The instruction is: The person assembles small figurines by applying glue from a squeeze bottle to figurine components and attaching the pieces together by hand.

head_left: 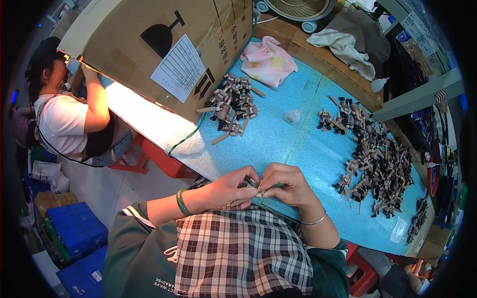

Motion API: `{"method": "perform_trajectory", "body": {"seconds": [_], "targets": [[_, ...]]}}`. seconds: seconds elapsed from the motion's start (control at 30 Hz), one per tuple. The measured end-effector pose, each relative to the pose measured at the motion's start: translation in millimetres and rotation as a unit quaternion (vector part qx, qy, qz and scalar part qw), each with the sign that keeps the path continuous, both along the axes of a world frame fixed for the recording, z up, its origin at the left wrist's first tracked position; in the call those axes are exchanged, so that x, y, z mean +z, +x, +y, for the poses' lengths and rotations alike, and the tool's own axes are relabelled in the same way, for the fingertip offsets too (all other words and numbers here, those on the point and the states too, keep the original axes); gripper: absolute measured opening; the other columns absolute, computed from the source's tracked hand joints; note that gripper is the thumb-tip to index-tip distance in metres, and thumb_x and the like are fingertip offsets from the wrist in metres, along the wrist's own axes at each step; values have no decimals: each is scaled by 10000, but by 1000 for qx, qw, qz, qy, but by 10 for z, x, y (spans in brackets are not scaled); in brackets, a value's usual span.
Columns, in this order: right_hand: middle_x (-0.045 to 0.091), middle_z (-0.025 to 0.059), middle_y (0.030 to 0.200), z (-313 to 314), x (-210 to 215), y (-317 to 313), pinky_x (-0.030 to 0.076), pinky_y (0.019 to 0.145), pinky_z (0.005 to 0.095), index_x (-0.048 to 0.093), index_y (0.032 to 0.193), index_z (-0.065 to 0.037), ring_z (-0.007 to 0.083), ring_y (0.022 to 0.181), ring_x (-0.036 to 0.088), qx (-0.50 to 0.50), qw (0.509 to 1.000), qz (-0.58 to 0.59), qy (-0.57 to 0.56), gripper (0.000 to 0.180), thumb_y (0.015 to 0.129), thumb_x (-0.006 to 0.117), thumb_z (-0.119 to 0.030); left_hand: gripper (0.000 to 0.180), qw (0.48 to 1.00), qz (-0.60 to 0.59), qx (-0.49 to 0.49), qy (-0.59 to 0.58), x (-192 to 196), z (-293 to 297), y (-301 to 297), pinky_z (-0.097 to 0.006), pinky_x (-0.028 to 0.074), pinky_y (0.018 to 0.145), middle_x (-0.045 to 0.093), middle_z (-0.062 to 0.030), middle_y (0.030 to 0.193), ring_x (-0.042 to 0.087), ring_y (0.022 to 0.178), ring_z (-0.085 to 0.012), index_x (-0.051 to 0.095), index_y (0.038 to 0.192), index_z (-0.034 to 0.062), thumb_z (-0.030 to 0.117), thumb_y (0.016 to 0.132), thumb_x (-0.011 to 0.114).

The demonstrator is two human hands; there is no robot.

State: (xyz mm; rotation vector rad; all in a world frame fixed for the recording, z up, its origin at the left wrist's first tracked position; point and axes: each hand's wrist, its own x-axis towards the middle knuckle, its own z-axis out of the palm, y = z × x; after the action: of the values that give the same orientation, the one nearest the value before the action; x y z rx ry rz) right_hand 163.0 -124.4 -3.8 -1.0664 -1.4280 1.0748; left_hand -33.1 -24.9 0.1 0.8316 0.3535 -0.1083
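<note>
Close to my body at the table's near edge, both hands meet over one small figurine point(252, 182), dark and pale, mostly covered by my fingers. My left hand point(229, 189), with a green bangle at its wrist, is closed around it. Thumb and fingertips of my right hand point(286, 186) pinch at its pale end; the exact spot is too small to tell. Ahead and to the left lies a small pile of similar figurines point(233, 102), several with flat wooden sticks. A much larger pile of figurines point(377, 164) spreads over the right side.
A large cardboard box point(124, 54) stands at the left of the blue tabletop point(278, 144). Near the back lie a pink cloth point(268, 59) and a small white squeeze bottle point(293, 116). Another person point(69, 109) sits beyond the box. A metal post point(422, 94) rises at the right.
</note>
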Motion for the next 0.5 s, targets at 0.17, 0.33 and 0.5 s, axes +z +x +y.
{"method": "perform_trajectory", "body": {"seconds": [0.17, 0.33, 0.5], "targets": [[634, 73, 809, 0, 5, -6, 490, 650, 282, 688, 804, -32, 183, 759, 629, -4, 1000, -9, 15, 156, 686, 788, -45, 238, 999, 11, -12, 29, 79, 16, 9, -232, 416, 588, 474, -19, 807, 490, 656, -81, 408, 1091, 40, 203, 969, 533], [632, 73, 815, -6, -3, -8, 489, 651, 284, 686, 808, -30, 184, 762, 628, -6, 1000, -7, 20, 159, 687, 788, -46, 230, 998, 18, -14, 56, 141, 33, 28, -230, 417, 580, 466, -11, 766, 487, 647, -78, 406, 1083, 41, 201, 970, 526], [631, 73, 826, -2, -3, -10, 489, 656, 284, 686, 818, -29, 184, 767, 626, -4, 1000, -6, 21, 164, 692, 788, -52, 209, 997, 7, -10, 73, 94, 25, 15, -221, 422, 574, 473, -22, 781, 494, 652, -73, 399, 1062, 47, 196, 973, 516]]}}
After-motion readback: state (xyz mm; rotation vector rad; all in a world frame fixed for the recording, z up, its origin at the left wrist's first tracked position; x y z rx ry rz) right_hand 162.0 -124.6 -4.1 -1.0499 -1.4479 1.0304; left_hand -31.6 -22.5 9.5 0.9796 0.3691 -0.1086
